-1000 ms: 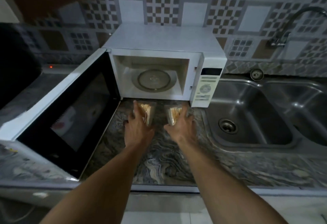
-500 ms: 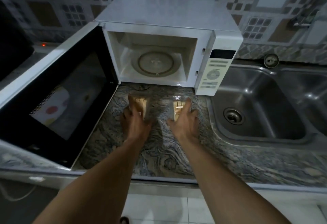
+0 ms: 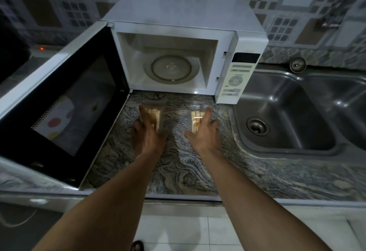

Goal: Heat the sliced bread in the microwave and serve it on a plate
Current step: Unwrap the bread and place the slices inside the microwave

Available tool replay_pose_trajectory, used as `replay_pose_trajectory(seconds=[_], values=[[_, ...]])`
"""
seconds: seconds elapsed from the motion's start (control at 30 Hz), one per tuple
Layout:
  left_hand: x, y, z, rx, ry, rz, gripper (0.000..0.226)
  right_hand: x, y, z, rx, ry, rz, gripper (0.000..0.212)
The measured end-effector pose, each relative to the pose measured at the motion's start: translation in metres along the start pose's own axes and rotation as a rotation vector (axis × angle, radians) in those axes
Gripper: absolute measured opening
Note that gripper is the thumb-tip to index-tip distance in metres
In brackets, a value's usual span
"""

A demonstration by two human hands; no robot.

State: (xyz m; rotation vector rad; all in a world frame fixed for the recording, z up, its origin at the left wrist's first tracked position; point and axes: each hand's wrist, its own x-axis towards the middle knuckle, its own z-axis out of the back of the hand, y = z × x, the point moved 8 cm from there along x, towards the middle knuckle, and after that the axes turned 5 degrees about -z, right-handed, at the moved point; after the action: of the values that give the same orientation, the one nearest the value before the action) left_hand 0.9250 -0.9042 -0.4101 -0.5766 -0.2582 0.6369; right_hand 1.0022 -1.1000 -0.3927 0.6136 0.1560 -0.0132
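Observation:
Two clear plastic packs of sliced bread stand on the marble counter in front of the open microwave [image 3: 178, 52]. My left hand [image 3: 148, 134] holds the left bread pack [image 3: 157, 115], fingers along its left side and thumb on its right. My right hand [image 3: 206, 132] holds the right bread pack [image 3: 195, 121] the same way, thumb on the left. The microwave cavity holds only its glass turntable [image 3: 171, 68]. No plate is in view.
The microwave door [image 3: 65, 100] swings out wide to the left over the counter. A steel double sink [image 3: 287, 116] lies directly to the right. The control panel [image 3: 235, 80] is on the microwave's right front. A stretch of counter [image 3: 178, 167] lies between the packs and me.
The view has moved closer and tilted down. Both hands stay on the two bread packs, which now sit a little further out from the microwave's front.

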Motion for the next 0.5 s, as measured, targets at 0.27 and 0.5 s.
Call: replay_pose_trajectory(seconds=[0.27,0.5], values=[[-0.006,-0.014,0.024,0.145,-0.07,-0.097,0.101,-0.004,0.005,0.008,-0.056,0.115,0.053,0.105],[-0.029,-0.058,0.017,0.073,0.122,-0.389,0.039,-0.029,0.012,0.038,-0.284,0.019,0.301,0.071]])
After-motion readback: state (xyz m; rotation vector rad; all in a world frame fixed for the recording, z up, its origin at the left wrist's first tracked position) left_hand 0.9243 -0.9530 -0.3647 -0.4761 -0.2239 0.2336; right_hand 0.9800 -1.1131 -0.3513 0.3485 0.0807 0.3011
